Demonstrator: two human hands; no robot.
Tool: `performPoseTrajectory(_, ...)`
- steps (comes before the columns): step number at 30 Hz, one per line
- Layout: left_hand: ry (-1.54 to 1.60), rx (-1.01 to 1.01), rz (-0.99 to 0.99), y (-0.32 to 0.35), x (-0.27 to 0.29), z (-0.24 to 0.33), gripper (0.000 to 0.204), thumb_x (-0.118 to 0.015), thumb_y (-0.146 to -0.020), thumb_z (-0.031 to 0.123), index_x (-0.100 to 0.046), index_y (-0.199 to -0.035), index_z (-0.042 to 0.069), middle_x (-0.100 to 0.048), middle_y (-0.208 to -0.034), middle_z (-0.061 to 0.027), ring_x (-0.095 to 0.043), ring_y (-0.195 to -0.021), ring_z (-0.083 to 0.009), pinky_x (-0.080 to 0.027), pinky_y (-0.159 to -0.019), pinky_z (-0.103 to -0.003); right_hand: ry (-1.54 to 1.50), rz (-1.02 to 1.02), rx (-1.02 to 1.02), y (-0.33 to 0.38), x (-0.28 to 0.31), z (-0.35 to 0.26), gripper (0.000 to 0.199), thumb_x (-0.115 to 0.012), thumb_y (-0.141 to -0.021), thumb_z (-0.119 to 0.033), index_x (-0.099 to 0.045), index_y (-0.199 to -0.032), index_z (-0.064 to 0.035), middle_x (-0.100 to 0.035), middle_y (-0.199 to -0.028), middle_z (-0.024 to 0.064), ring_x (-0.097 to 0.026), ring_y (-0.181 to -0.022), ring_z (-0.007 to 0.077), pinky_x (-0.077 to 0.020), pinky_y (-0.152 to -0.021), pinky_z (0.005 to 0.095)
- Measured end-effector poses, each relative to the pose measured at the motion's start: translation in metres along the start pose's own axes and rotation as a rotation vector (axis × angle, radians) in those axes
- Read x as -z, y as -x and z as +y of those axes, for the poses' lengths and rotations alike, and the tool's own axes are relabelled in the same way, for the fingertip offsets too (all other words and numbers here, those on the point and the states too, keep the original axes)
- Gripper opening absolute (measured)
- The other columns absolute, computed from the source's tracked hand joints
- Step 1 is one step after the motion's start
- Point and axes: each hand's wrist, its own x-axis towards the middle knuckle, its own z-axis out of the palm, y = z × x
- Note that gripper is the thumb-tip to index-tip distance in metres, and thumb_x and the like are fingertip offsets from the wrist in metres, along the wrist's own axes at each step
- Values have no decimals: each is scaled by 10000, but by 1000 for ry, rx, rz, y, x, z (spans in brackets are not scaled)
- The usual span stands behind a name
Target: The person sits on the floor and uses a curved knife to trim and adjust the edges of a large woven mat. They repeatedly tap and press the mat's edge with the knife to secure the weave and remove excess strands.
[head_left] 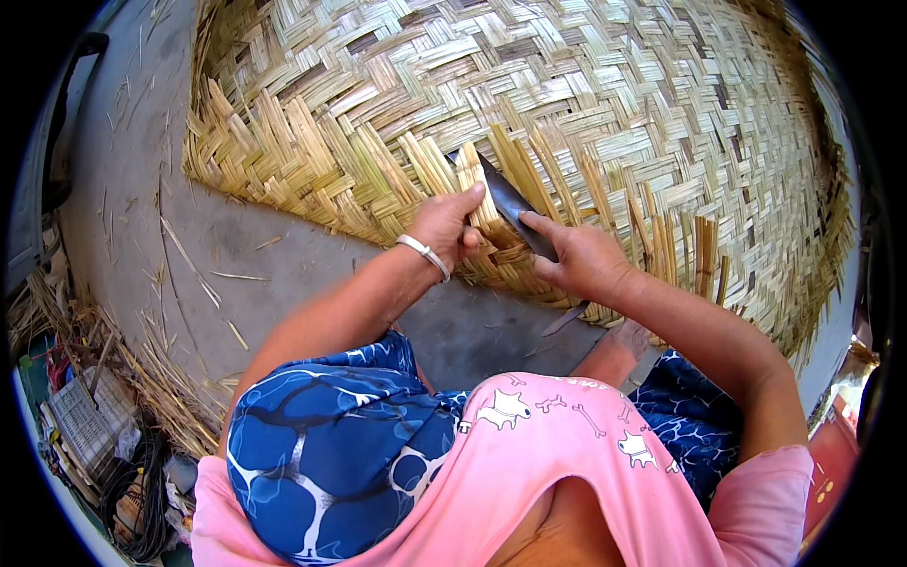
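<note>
A large woven mat (605, 104) of pale, flat plant strips lies before me, its near edge a band of folded-back strips with loose ends standing up. At this edge my left hand (444, 225), with a white band at the wrist, is closed on a pale strip (477, 203), the thumb on top and the fingers partly hidden. My right hand (584, 260) grips a dark, flat metal blade (510, 200), which slants under that strip so that its tip shows beyond it. A dark, thin tail (567, 317) sticks out below the right hand; whether it belongs to the blade I cannot tell.
Loose strip scraps (194, 265) lie on the grey floor (302, 260) to the left. A heap of dry stalks (165, 387) and a clutter of odds and ends with a coiled black cable (137, 501) fill the lower left. A red object (831, 454) stands at the right.
</note>
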Motion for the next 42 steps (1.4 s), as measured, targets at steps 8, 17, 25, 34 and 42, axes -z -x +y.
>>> performPoseTrajectory(8,-98,-45,218,-32,-4,5,321,-553,-957,342,-551,-964,21,-614,-687,-66,-608,-462,-150,-463,-360,-254,57,-26,-3,-1,4,-2,599,-635,-773,-304,-503,-1349,-207,-679,-785,153,-658,-727,351,-528,-674,449)
performPoseTrajectory(17,-1117,-324,201,-20,8,18,407,-744,-821,397,-629,-709,23,-606,-584,-49,-606,-454,-144,-469,-415,-271,227,-10,16,2,5,-2,564,-623,-775,-315,-526,-1320,-205,-675,-768,167,-665,-690,338,-527,-620,456)
performPoseTrajectory(25,-1677,-657,436,-33,10,10,588,-620,-780,641,-637,-654,67,-632,-662,-178,-620,-635,-367,-482,-579,-452,290,-229,-52,88,61,29,586,-641,-734,-257,-533,-1303,-171,-653,-733,179,-642,-649,353,-524,-618,439)
performPoseTrajectory(34,-961,-227,-93,-5,-13,55,342,-670,-890,240,-578,-1094,-19,-649,-887,-90,-649,-647,-137,-530,-556,-263,-932,-250,-248,145,109,55,680,-619,-709,-49,-485,-1375,-50,-581,-1178,38,-555,-984,90,-441,-884,240)
performPoseTrajectory(42,-478,37,-128,-36,-38,46,448,-697,-861,193,-500,-1234,43,-643,-1039,-103,-679,-774,-190,-565,-657,-301,-1153,-431,9,132,82,68,651,-647,-780,-53,-452,-1401,-46,-549,-1279,71,-516,-1138,117,-398,-974,251)
